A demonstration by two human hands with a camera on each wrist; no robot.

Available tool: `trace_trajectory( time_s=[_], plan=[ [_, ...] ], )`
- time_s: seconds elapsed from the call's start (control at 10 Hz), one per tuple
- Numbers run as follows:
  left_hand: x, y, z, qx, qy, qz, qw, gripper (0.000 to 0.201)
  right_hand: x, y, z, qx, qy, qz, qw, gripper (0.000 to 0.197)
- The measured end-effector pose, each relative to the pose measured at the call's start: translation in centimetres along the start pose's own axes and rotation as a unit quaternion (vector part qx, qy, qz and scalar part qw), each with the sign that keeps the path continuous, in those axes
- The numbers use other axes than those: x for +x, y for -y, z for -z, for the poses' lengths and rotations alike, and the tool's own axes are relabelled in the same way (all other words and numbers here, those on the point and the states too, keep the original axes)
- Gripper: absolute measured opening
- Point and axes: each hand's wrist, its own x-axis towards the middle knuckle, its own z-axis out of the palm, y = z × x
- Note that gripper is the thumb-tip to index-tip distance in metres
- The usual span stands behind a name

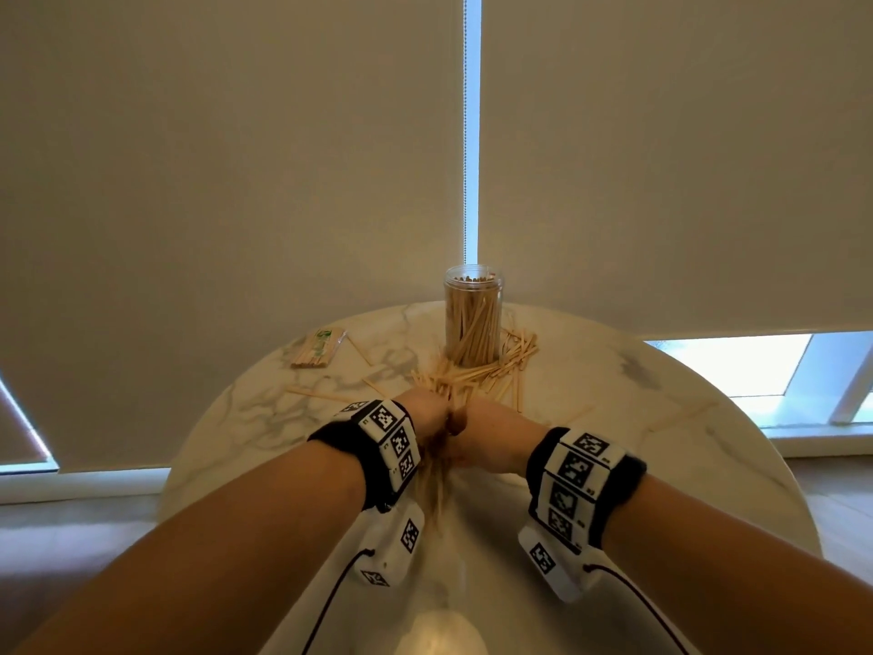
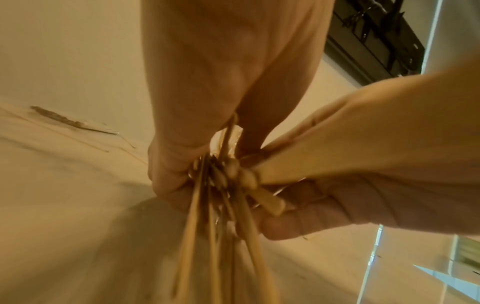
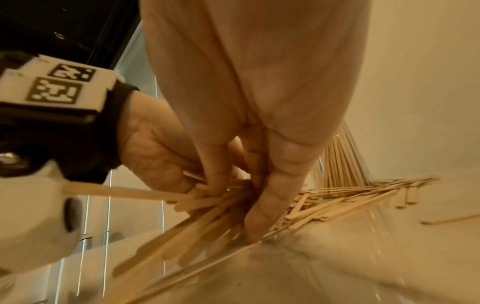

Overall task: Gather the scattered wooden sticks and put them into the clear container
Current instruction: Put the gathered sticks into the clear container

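A clear container (image 1: 472,319), packed with upright wooden sticks, stands at the far side of the round marble table (image 1: 590,385). Loose sticks (image 1: 477,371) lie heaped around its base, also seen as the loose sticks (image 3: 350,197) beside the container (image 3: 342,160). Just in front of the heap my left hand (image 1: 425,416) and right hand (image 1: 486,432) meet. Together they grip a bundle of sticks (image 1: 437,479) that slants down toward me. My left hand (image 2: 179,164) curls round the bundle (image 2: 207,216), and my right hand (image 2: 363,164) pinches it from the right. My right hand's fingers (image 3: 262,205) reach down to the table among the sticks.
A wrapped packet of sticks (image 1: 317,348) lies at the back left. Single sticks lie apart at the left (image 1: 321,394) and at the right (image 1: 680,413). Roller blinds (image 1: 236,158) hang close behind the table. The table's near edge curves round both forearms.
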Motion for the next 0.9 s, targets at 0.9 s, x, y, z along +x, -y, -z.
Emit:
trace_trajectory(
  time_s=[0.9],
  plan=[
    [-3.4,2.4,2.5,-0.24,0.047,-0.008,0.97,0.032,3.3,0.0,0.6,0.205,0.0,-0.087,0.975,0.016]
  ],
)
